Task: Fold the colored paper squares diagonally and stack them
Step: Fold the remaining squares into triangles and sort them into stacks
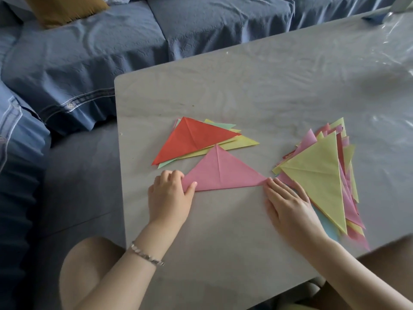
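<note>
Pinching the left corner of the pink triangle with the left hand, thumb on top and fingers curled at the tip; right hand laid flat and open, fingertips pressing the right corner, gripping nothing. Pink triangle flat on the grey table, long folded edge toward the person, old centre crease showing. Just beyond, touching its apex: stack of folded triangles, red on top, yellow and green edges peeking under (loosely aligned, fanned a bit). To the right, partly under the right hand: second pile, yellow-green triangle on top, pink, yellow and blue sheets below, messy. Which pile counts as done, cannot tell for sure. Judged mid-task: pink fold made, looks to need a final crease press, then onto the red-topped stack. Blue sofa behind the table.
</note>
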Demonstrator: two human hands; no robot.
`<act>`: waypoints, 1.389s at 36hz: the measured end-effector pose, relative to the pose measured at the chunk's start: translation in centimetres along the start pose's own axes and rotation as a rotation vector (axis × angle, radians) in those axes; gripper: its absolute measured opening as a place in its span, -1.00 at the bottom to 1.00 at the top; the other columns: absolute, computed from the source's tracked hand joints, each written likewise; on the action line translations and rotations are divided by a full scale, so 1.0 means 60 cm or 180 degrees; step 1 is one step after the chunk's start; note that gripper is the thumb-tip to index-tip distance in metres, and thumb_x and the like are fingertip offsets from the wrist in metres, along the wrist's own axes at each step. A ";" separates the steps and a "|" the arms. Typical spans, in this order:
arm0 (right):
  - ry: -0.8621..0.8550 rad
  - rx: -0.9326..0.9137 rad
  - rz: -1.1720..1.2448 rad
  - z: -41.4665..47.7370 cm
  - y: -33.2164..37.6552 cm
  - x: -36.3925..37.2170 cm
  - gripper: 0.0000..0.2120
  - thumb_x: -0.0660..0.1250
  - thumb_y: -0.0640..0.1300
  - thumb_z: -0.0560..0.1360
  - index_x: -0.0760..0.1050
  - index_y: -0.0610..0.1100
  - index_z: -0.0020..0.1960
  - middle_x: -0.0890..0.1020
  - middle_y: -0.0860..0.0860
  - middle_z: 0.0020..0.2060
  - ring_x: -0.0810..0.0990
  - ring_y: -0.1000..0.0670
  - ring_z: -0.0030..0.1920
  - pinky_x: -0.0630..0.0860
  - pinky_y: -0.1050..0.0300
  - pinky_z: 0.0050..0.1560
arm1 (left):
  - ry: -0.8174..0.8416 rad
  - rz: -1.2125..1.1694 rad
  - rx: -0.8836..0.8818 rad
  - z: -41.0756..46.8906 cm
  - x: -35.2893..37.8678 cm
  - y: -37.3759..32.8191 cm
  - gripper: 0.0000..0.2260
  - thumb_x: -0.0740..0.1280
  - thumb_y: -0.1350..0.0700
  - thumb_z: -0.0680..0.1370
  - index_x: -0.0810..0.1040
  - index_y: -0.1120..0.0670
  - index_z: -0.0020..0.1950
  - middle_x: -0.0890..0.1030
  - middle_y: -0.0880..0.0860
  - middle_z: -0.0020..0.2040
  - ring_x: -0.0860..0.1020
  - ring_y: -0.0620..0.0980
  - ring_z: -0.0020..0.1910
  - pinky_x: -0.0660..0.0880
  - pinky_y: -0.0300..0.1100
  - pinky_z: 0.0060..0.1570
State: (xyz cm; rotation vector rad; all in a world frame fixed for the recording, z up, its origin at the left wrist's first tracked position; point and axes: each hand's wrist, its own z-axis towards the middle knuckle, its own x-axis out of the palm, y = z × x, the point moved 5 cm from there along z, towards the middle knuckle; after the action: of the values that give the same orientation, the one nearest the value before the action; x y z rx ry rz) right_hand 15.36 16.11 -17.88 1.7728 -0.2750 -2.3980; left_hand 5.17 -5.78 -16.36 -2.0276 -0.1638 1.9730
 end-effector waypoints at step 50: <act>-0.0924 0.1904 0.0176 0.022 -0.147 -0.112 -0.85 0.31 -0.27 0.49 0.64 -0.19 -0.01 0.64 -0.24 -0.20 0.57 -0.27 -0.25 0.30 0.11 -0.29 | -0.0688 -0.0743 0.0935 0.074 -0.034 -0.069 -0.52 0.42 0.27 0.42 0.39 0.28 0.31 0.47 0.28 0.16 0.42 0.26 0.20 0.34 0.01 0.21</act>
State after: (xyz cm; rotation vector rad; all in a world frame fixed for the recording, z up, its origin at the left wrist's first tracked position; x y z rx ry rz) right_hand 16.00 26.28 -13.34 1.5503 -1.1633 -2.7112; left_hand 1.20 -1.85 -13.20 -1.5403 -0.1408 1.9346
